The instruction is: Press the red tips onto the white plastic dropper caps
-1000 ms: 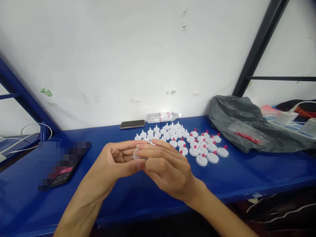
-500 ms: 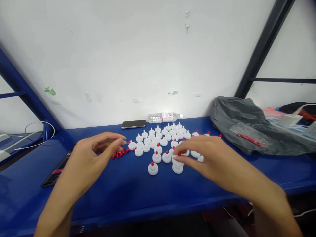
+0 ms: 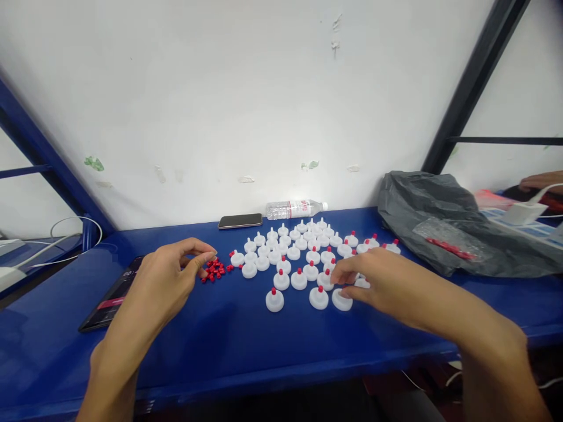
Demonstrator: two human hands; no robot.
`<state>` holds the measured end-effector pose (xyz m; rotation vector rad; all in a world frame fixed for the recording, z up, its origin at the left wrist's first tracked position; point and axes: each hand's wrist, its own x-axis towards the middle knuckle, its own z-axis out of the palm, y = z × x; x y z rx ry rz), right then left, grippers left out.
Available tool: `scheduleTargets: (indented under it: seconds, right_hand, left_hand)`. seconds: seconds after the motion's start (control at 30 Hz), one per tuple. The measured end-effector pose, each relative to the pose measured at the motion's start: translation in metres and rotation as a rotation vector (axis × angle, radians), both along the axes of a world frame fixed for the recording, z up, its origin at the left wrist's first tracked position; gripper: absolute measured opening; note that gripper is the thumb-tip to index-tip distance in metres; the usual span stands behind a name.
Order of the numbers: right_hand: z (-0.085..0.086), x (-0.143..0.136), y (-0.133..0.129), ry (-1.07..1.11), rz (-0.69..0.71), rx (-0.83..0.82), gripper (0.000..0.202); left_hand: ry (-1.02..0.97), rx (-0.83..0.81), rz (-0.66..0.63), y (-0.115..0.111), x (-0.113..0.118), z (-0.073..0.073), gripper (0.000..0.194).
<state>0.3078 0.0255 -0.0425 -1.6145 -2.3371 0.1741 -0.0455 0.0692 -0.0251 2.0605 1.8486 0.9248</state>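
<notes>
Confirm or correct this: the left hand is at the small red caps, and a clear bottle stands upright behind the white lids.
One thing is wrong: the clear bottle lies on its side, not upright, as the head view shows. It is behind the white lids, and the left hand is at the small red caps.

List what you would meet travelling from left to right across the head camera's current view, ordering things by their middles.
Touchscreen device, left hand, loose red caps, phone, clear plastic bottle, right hand, clear packet of red pieces, white plug adapter.
</notes>
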Motion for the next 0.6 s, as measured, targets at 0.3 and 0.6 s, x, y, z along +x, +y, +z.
scheduleTargets:
  seconds: [0.3,0.6]
  right_hand:
    - [0.019,-0.018,-0.008,0.01,-0.003,0.065,0.015]
    - [0.012,-0.032,-0.007,0.034,0.084,0.19,0.015]
  left_hand:
    - [0.3,-0.1,-0.17,-0.001,0.03,-0.019,0.045]
    - [0.427,-0.114,-0.185,-0.007,0.045,-0.025,0.027]
